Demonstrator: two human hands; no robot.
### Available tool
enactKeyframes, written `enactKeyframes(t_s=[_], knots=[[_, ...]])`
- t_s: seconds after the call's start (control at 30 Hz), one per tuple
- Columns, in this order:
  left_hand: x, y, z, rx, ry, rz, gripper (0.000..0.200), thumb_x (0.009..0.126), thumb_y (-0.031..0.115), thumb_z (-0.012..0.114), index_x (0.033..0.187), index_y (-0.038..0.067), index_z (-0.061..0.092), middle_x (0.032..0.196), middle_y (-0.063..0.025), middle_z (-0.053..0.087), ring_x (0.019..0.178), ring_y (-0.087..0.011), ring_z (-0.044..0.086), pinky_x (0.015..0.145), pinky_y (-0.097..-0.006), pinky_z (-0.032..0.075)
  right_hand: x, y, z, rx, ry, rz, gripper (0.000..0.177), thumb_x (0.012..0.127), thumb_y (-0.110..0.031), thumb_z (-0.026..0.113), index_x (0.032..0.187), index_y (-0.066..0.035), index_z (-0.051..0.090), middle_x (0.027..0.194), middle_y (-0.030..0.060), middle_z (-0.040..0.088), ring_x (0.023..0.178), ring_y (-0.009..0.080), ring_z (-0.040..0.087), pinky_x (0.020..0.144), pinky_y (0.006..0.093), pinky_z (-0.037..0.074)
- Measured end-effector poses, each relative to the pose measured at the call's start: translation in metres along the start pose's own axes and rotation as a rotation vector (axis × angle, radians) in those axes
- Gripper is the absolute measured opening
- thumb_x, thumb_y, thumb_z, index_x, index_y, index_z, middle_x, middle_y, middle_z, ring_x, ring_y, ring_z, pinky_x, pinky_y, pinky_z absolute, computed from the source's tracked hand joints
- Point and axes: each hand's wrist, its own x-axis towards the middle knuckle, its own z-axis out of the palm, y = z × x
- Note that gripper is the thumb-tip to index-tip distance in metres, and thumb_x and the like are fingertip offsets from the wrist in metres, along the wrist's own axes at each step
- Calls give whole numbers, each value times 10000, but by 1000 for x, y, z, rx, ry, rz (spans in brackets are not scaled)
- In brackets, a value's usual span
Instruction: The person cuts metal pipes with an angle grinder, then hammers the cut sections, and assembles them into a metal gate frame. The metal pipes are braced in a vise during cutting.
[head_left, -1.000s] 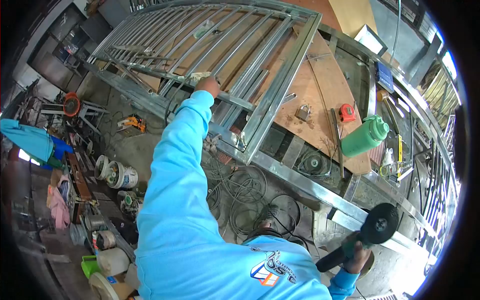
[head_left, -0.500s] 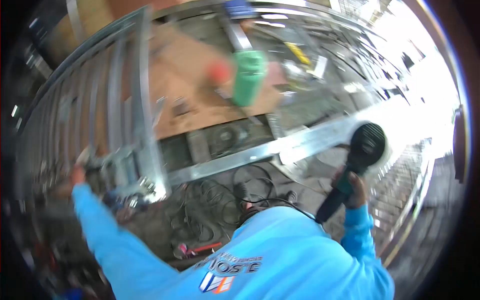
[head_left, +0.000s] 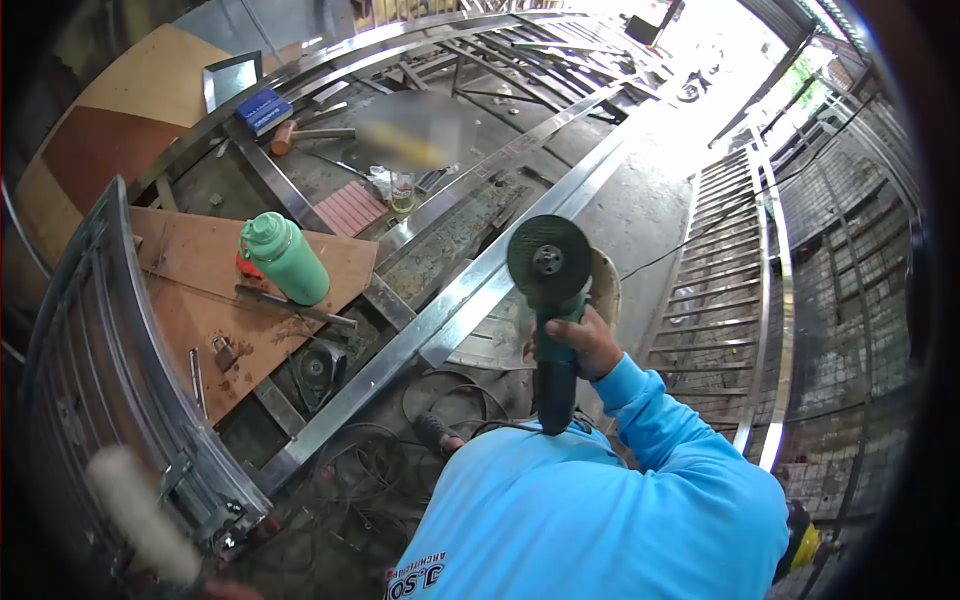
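Near the middle, my right hand (head_left: pixel 590 342) is closed around the body of an angle grinder (head_left: pixel 555 350), held upright with its dark disc (head_left: pixel 548 258) at the top. At the bottom left edge, my left hand (head_left: pixel 228 590) is blurred and partly cut off, at the lower end of a pale, long object (head_left: pixel 142 515) that is too smeared to identify. Beyond the hands, a green bottle (head_left: pixel 290 262) stands on a brown board (head_left: pixel 190 290), with a padlock (head_left: pixel 224 352) and a metal rod nearby.
A long metal beam (head_left: pixel 390 365) crosses diagonally behind the grinder. Curved metal grating (head_left: pixel 110 330) stands at left, a barred frame (head_left: pixel 715 300) at right. Cables (head_left: pixel 360 460) coil on the floor. A mallet (head_left: pixel 284 138) and blue box (head_left: pixel 263 110) lie farther back.
The view has swung to the right. The grinder appears nearer the middle, its disc now facing the camera. My left hand has come down to the bottom edge, and the pale object is now visible.
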Motion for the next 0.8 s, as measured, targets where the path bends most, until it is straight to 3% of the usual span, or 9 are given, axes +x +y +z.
enactKeyframes(t_s=[0.03, 0.13, 0.2, 0.3, 0.37, 0.47, 0.57, 0.7, 0.8], knots=[[8, -27, -16, -336, 41, -144, 266, 1017, 292, 527, 1096, 48, 598, 1186, -100, 615, 786, -192, 502, 670, -361, 451, -2, -1, -7, 10, 21, -24, 450, 804, -297, 761, 1127, -26, 603, 959, 43, 636, 847, 151, 618, 766, 314, 522], [65, -111, 180, 507, -150, -366, 318, 1001, 226, 558, 1245, 25, 523, 979, -31, 568, 743, -129, 491, 639, -285, 438, -16, -13, -37, 48, 81, -66, 488, 764, -306, 775, 1108, -6, 600, 914, 104, 664, 778, 216, 688, 717, 359, 581], [93, -167, 267, 692, -319, -432, 408, 991, 181, 578, 1345, 10, 473, 842, 15, 537, 715, -87, 483, 618, -234, 429, -25, -13, -70, 82, 106, -96, 477, 766, -302, 772, 1093, 1, 603, 904, 106, 659, 768, 215, 683, 700, 358, 579], [131, -257, 350, 815, -487, -286, 266, 989, 229, 579, 1145, 18, 536, 837, -37, 560, 699, -121, 518, 628, -290, 449, -43, -20, -126, 113, 198, -113, 473, 763, -307, 768, 1068, 13, 602, 890, 110, 642, 756, 215, 674, 678, 353, 573], [150, -309, 409, 924, -519, -4, 282, 990, 265, 567, 1081, 1, 528, 832, -112, 573, 711, -208, 549, 672, -359, 467, -54, -20, -181, 118, 245, -132, 487, 759, -311, 770, 1074, 16, 596, 888, 109, 638, 760, 218, 674, 674, 356, 574], [178, -365, 510, 980, -380, 163, 323, 989, 284, 564, 1073, -26, 538, 884, -221, 609, 791, -341, 601, 745, -434, 473, -77, -33, -259, 161, 371, -169, 551, 741, -336, 776, 1093, 36, 573, 884, 120, 633, 748, 230, 673, 662, 369, 577], [250, -479, 536, 1168, -206, 471, 339, 988, 245, 556, 1110, -71, 551, 990, -284, 646, 927, -429, 640, 798, -458, 487, -94, -40, -348, 160, 410, -157, 578, 731, -357, 779, 1095, 39, 567, 885, 123, 631, 737, 231, 671, 656, 369, 576], [291, -612, 510, 1230, -198, 206, 395, 948, 249, 601, 1158, -82, 562, 1092, -309, 647, 1043, -437, 635, 862, -470, 489, -131, -41, -445, 83, 547, -75, 591, 719, -392, 785, 1069, 37, 577, 881, 120, 630, 728, 226, 665, 648, 355, 572], [257, -680, 497, 1250, -221, 158, 428, 927, 238, 619, 1205, -80, 547, 1160, -332, 625, 1103, -440, 613, 918, -490, 476, -169, -47, -480, 109, 652, -40, 579, 720, -415, 776, 1038, 32, 589, 874, 116, 625, 721, 219, 654, 631, 343, 558]])
